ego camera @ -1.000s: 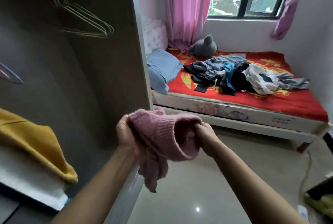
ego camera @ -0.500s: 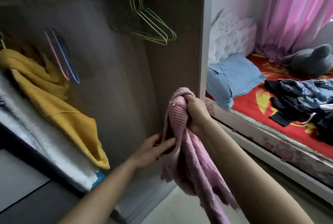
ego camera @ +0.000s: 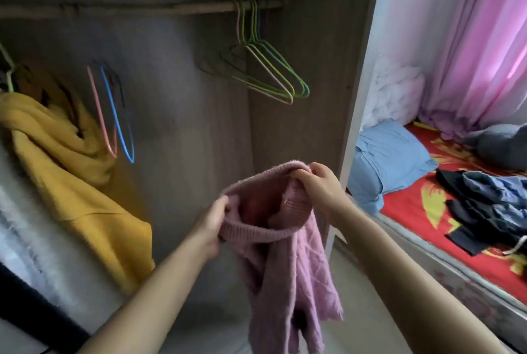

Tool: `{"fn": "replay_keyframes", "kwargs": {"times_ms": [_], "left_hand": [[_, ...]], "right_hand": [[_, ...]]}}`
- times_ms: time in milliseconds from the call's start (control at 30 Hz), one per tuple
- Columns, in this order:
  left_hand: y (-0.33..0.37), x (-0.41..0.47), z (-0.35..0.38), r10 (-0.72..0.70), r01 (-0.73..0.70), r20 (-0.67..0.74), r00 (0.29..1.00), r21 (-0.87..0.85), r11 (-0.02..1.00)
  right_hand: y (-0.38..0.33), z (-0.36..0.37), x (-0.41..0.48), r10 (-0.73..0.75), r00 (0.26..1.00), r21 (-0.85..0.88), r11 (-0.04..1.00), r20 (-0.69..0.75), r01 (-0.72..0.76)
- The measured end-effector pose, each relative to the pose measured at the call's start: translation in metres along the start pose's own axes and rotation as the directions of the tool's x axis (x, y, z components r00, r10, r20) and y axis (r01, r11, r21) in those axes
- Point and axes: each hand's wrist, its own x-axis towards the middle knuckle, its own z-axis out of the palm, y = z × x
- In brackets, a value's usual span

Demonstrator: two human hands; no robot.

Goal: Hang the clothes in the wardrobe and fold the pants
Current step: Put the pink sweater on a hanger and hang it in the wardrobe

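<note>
A pink knitted sweater [ego camera: 288, 262] hangs in front of the open wardrobe, its ribbed hem stretched into a ring. My left hand [ego camera: 212, 222] grips the ring's left edge and my right hand [ego camera: 319, 182] pinches its upper right edge. Above them, several empty wire hangers [ego camera: 271, 68] in green, yellow and pink hang on the wardrobe rail [ego camera: 171, 8] at its right end. A pink hanger and a blue hanger [ego camera: 117, 114] dangle further left. A yellow garment [ego camera: 74, 171] hangs on a green hanger at the far left. More clothes [ego camera: 490, 205] lie heaped on the bed.
The wardrobe's right side panel [ego camera: 356, 97] stands between me and the bed [ego camera: 456, 262], which has a red cover, a blue pillow [ego camera: 390, 159] and a grey plush toy [ego camera: 502, 145]. Pink curtains [ego camera: 470, 54] hang behind. A pale padded bundle [ego camera: 31, 239] fills the wardrobe's lower left.
My view turned left and up toward the wardrobe rail. My left hand, open half a second ago, has taken hold of the sweater's hem again, and both hands have spread it open.
</note>
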Motion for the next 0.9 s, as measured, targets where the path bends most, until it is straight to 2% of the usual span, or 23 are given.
{"fn": "replay_keyframes", "kwargs": {"times_ms": [67, 133, 233, 333, 500, 567, 667, 800, 900], "left_hand": [[0.021, 0.025, 0.001, 0.132, -0.133, -0.039, 0.991, -0.028, 0.991], [0.036, 0.045, 0.001, 0.284, -0.285, -0.108, 0.953, 0.005, 0.958], [0.051, 0.065, -0.006, 0.426, -0.431, -0.158, 0.891, 0.003, 0.903], [0.055, 0.086, -0.030, 0.533, -0.523, -0.185, 0.826, 0.102, 0.846], [0.044, 0.118, -0.089, 0.505, -0.474, -0.183, 0.843, 0.190, 0.860], [0.040, 0.128, -0.114, 0.500, -0.459, -0.254, 0.828, 0.205, 0.864], [0.044, 0.133, -0.140, 0.488, -0.454, -0.378, 0.786, 0.183, 0.872], [0.053, 0.119, -0.156, 0.528, -0.491, -0.449, 0.721, 0.208, 0.846], [0.056, 0.113, -0.162, 0.531, -0.487, -0.481, 0.698, 0.226, 0.844]], "right_hand": [[-0.005, -0.004, 0.017, -0.051, 0.999, -0.230, 0.972, -0.013, 0.047], [-0.010, -0.003, 0.033, -0.096, 0.995, -0.414, 0.905, 0.031, 0.100], [-0.015, 0.015, 0.057, -0.117, 0.991, -0.454, 0.881, 0.065, 0.133], [-0.019, 0.056, 0.080, -0.085, 0.993, -0.325, 0.940, 0.081, 0.107], [-0.058, 0.143, 0.116, -0.049, 0.977, 0.016, 0.999, 0.209, 0.047], [-0.085, 0.180, 0.126, -0.089, 0.958, 0.142, 0.989, 0.274, 0.051], [-0.132, 0.231, 0.131, -0.158, 0.892, 0.269, 0.962, 0.425, 0.042], [-0.186, 0.277, 0.115, -0.224, 0.775, 0.355, 0.935, 0.591, 0.000], [-0.202, 0.295, 0.103, -0.308, 0.704, 0.316, 0.941, 0.640, 0.124]]}}
